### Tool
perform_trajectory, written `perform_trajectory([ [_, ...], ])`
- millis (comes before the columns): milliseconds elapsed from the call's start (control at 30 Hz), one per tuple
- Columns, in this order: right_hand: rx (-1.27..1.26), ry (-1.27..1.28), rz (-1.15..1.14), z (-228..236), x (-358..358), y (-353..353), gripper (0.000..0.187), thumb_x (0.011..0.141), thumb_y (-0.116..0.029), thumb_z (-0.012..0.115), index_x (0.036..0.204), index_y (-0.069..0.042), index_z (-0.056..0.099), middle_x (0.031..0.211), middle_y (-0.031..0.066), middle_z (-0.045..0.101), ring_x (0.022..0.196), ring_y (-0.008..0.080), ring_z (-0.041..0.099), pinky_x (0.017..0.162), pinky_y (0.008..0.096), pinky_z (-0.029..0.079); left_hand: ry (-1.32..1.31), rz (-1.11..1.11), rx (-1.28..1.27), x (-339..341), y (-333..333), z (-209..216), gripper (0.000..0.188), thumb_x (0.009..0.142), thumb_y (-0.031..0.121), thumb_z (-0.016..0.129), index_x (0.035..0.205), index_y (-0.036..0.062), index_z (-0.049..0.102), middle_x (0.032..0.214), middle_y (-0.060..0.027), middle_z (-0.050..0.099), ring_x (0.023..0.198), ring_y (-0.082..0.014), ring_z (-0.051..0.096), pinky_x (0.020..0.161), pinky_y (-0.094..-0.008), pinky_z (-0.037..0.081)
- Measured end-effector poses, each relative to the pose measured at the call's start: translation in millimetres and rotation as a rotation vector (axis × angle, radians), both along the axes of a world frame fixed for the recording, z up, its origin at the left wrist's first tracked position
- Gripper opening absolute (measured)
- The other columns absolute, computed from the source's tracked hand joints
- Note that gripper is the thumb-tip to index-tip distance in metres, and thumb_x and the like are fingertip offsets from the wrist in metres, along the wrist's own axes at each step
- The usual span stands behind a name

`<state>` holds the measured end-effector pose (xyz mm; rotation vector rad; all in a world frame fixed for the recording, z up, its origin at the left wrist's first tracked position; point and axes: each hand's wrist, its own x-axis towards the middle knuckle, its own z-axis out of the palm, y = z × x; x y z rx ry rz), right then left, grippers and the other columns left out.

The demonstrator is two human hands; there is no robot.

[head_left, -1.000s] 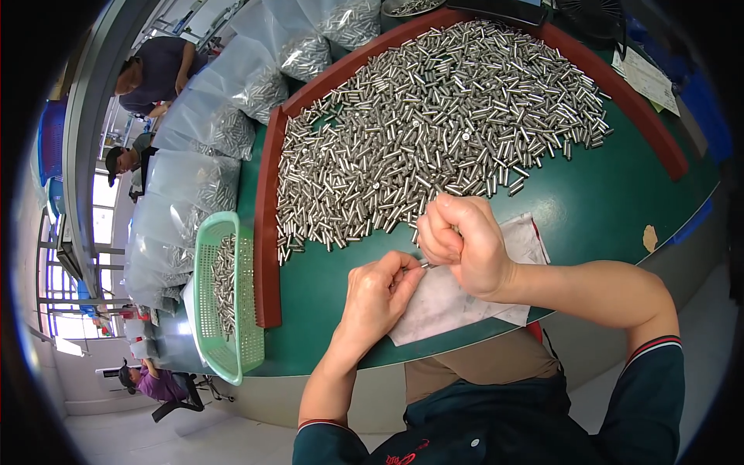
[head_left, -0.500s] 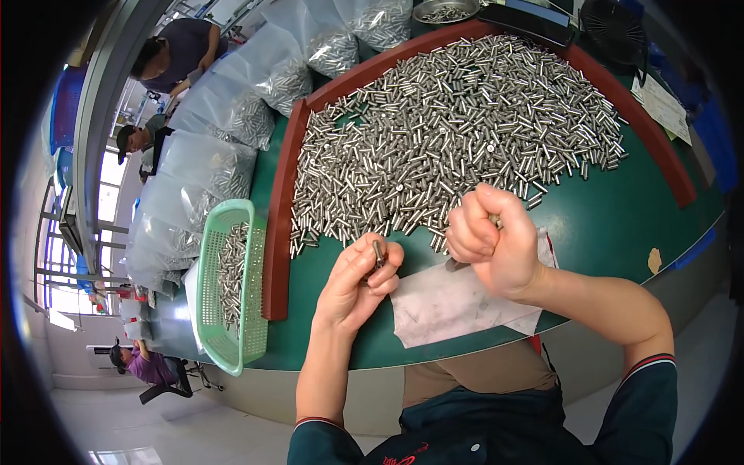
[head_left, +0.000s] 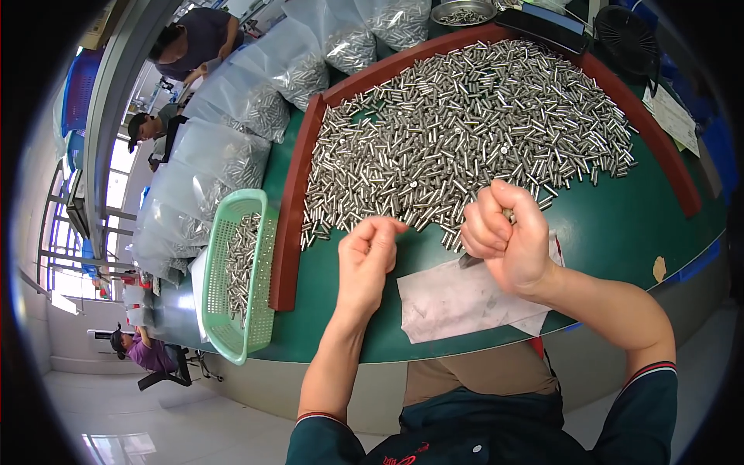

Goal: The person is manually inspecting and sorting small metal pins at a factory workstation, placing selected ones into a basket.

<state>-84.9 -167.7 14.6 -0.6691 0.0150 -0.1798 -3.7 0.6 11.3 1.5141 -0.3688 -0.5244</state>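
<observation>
On a green tabletop (head_left: pixel 620 232) edged in dark red, a huge heap of small metal cylinders (head_left: pixel 465 132) remains unsorted, while only a modest layer lies in the green basket (head_left: pixel 232 279) at left. The left hand (head_left: pixel 368 252) is loosely curled, apparently empty; the right hand (head_left: pixel 504 236) is fisted around a cylinder above white paper (head_left: pixel 457 298). Bagged parts (head_left: pixel 232 147) and other workers fill the bright workshop.

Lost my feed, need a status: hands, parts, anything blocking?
Left hand loosely curled, contents unseen. Right hand fisted on small silver metal pins. Pin pile just beyond, white paper sheet beneath. Nothing blocking.
</observation>
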Motion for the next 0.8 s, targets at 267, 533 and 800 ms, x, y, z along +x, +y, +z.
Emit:
perform_trajectory([
  [267, -0.068, -0.03, -0.015, -1.1, -3.8, -4.0, 0.042, 0.087, -0.028, 0.03, 0.048, -0.013, 0.025, 0.042, -0.0019, 0.024, 0.038, 0.0089, 0.015, 0.039, 0.0246, 0.016, -1.216, 1.027, 0.529, 25.9, 91.0, 68.5, 0.017, 0.089, 0.007, 0.041, 0.096, -0.0013, 0.054, 0.067, -0.0038, 0.049, 0.057, -0.0083, 0.042, 0.052, -0.0217, 0.035],
  [533, -0.146, -0.12, -0.064, -2.4, -1.1, -1.1, 0.042, 0.088, -0.026, 0.03, 0.049, -0.012, 0.026, 0.042, -0.0011, 0.025, 0.039, 0.0091, 0.016, 0.039, 0.025, 0.017, -1.318, 0.717, 1.113, 45.8, 117.9, 57.1, 0.034, 0.074, 0.018, 0.063, 0.105, 0.0045, 0.053, 0.107, -0.0147, 0.049, 0.099, -0.0301, 0.047, 0.085, -0.039, 0.036],
  [800, -0.133, -0.101, -0.11, 0.3, -0.9, -10.9, 0.041, 0.088, -0.026, 0.03, 0.049, -0.012, 0.025, 0.042, -0.0012, 0.024, 0.039, 0.0091, 0.017, 0.04, 0.0249, 0.017, -1.132, -0.005, 0.591, 2.8, -6.9, 6.6, 0.009, 0.063, 0.006, 0.068, 0.069, 0.0077, 0.061, 0.066, -0.0018, 0.051, 0.069, -0.0192, 0.048, 0.065, -0.0321, 0.031],
])
